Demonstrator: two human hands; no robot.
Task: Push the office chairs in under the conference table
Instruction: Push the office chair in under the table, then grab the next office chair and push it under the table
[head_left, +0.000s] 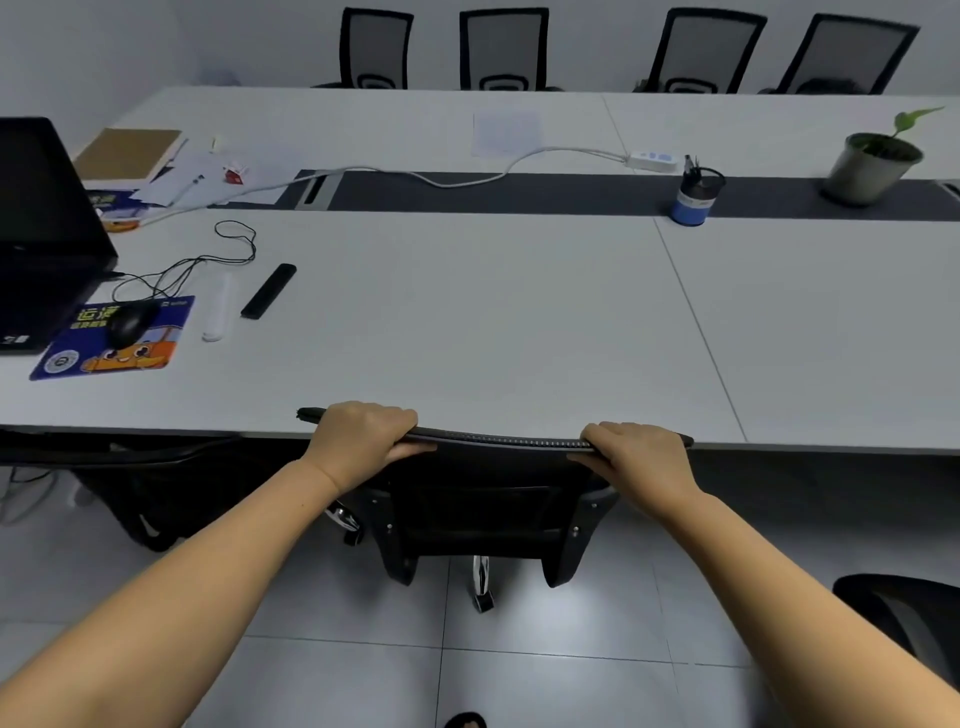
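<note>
Head view, only one there is: chair (483, 499) sits at 6 o'clock, dead ahead of the camera, top rail of its backrest level with the near edge of the worktop (467, 322) and overlapping it in the picture. Seat looks mostly tucked under already; can't tell how much travel is left because the seat and the table's underside are hidden. Left hand (358, 434) is clamped on the rail toward its left end, right hand (636, 449) toward its right end, fingers curled over the top and wrapped tight on the rail, thumbs tucked below. To finish the step well: push evenly with both hands so the chair goes straight toward 12 o'clock and doesn't yaw; keep force low and horizontal, not down on the backrest, or it will tilt instead of roll. Watch the casters (483, 582) on the tile floor, one is turned sideways and may make the base swing. Stop when the backrest touches the table edge, don't ram it. Neighbouring chair at 9 o'clock (130, 488) looks already under; another at 4 o'clock (904, 613) stands out from the table, well apart, likely next. Far-side chairs at 12 o'clock (504, 49) look pushed in. Mouse (130, 322) and remote (268, 291) at 10 o'clock are clear of the push.
</note>
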